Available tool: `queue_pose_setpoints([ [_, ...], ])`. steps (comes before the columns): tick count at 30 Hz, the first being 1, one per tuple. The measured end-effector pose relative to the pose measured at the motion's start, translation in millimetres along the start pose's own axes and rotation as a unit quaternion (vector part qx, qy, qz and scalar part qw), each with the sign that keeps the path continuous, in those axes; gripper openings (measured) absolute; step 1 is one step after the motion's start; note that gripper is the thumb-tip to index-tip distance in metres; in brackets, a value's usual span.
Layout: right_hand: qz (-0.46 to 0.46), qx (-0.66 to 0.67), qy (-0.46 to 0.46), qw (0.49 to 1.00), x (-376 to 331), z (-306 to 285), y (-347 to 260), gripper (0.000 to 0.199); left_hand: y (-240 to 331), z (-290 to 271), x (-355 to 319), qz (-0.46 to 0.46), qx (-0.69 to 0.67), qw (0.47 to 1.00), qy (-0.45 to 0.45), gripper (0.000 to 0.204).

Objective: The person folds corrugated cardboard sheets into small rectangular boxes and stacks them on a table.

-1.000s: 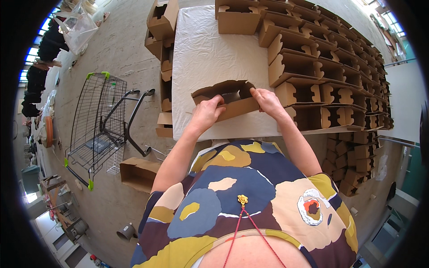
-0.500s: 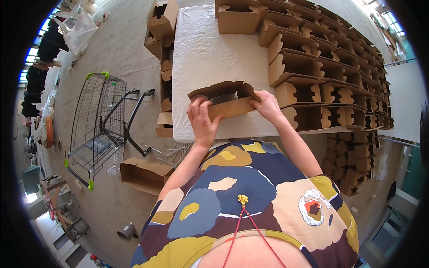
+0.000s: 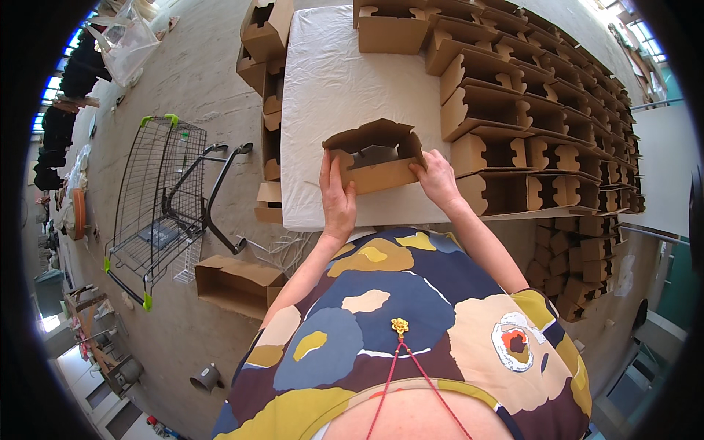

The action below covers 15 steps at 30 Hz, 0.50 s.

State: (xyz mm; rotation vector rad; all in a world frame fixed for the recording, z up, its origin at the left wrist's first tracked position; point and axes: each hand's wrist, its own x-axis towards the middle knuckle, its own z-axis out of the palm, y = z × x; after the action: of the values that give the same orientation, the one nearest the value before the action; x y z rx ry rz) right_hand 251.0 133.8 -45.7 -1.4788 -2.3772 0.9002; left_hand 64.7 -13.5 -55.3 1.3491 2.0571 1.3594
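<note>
Between my hands is a brown cardboard box [image 3: 381,177], its top open toward me and its back wall standing up. My left hand [image 3: 338,198] grips the box's left end, fingers along the outer wall and thumb near the front panel. At the right end my right hand [image 3: 438,178] pinches the corner, thumb in front. Below the box lies the white cloth-covered table [image 3: 359,84], near its front edge. Part of the box's underside and the far sides of my fingers are hidden.
Rows of stacked open cardboard boxes [image 3: 506,110] fill the table's right side. More boxes [image 3: 267,37] are stacked along its left edge. A black wire shopping cart [image 3: 165,198] and a loose box [image 3: 238,284] stand on the floor to the left.
The box has opened wider, its back wall now standing higher. My left hand has shifted from over the top edge to the left end wall. My right hand keeps its corner.
</note>
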Motion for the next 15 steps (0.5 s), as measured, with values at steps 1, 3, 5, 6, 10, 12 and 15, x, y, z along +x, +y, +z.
queue_pose_setpoints([
  [1,0.0,0.002,-0.005,1.0,-0.4,0.4,4.5,0.024,-1.2,1.8,1.0,0.004,0.007,1.0,-0.001,0.055],
  [3,-0.001,0.008,-0.006,1.0,0.2,-0.8,4.5,0.023,-3.8,3.4,2.6,0.002,0.009,1.0,-0.003,0.055],
  [5,-0.005,0.014,0.001,1.0,2.4,-1.2,2.6,0.023,-2.9,2.6,4.3,0.0,0.003,1.0,-0.009,0.054],
  [6,-0.006,0.013,-0.007,1.0,2.8,-2.7,3.3,0.023,-0.7,0.8,5.0,0.0,-0.003,1.0,-0.014,0.054],
  [10,0.003,0.014,-0.019,1.0,-3.5,-4.9,-1.1,0.022,8.5,-13.4,12.0,0.003,-0.023,0.999,-0.039,0.051],
  [12,0.007,0.016,-0.001,1.0,-8.4,-1.0,-6.7,0.021,-9.4,-9.8,8.8,0.025,-0.006,0.999,-0.045,0.05],
  [15,0.017,0.024,0.018,0.999,-11.6,6.7,0.1,0.023,-15.4,-6.4,9.3,0.041,0.006,0.998,-0.046,0.048],
])
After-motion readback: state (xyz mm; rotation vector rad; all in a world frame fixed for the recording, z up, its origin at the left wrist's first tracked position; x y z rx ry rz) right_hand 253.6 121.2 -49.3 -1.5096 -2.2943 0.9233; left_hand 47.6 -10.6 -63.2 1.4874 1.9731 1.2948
